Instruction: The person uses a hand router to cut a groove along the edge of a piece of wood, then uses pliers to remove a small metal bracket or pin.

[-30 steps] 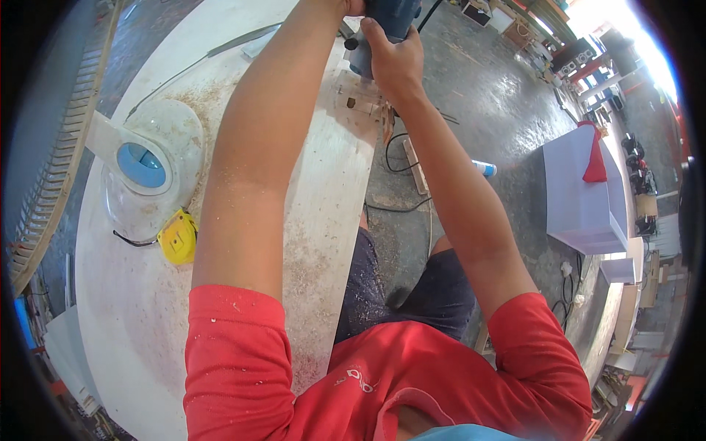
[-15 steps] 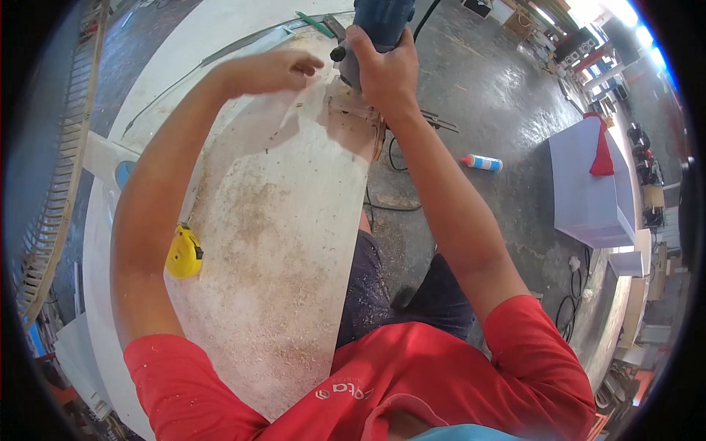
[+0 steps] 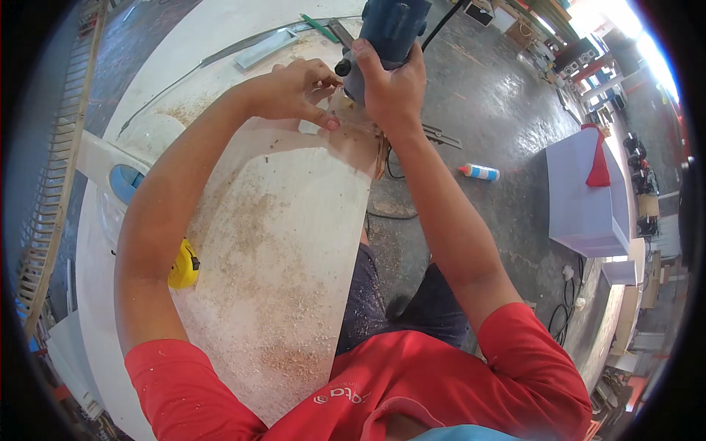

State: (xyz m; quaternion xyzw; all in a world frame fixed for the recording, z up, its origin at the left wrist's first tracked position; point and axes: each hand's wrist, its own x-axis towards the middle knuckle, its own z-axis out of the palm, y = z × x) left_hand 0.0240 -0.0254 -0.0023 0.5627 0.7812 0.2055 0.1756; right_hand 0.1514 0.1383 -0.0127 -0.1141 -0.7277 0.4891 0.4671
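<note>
A dark blue power tool (image 3: 393, 33) is gripped by the right hand (image 3: 397, 92) at the far right edge of the white table (image 3: 323, 173). The left hand (image 3: 290, 92) is held half-curled beside the tool's base; whether anything is pinched there cannot be told. Sawdust (image 3: 254, 235) is scattered nearer the body, and a yellow tape measure (image 3: 185, 267) is partly hidden by the left forearm.

Right hand (image 3: 396, 92) grips a blue power tool (image 3: 395, 31).

Shiny gry flr (image 3: 507, 121), brt light (image 3: 618, 18) upper rt
</note>
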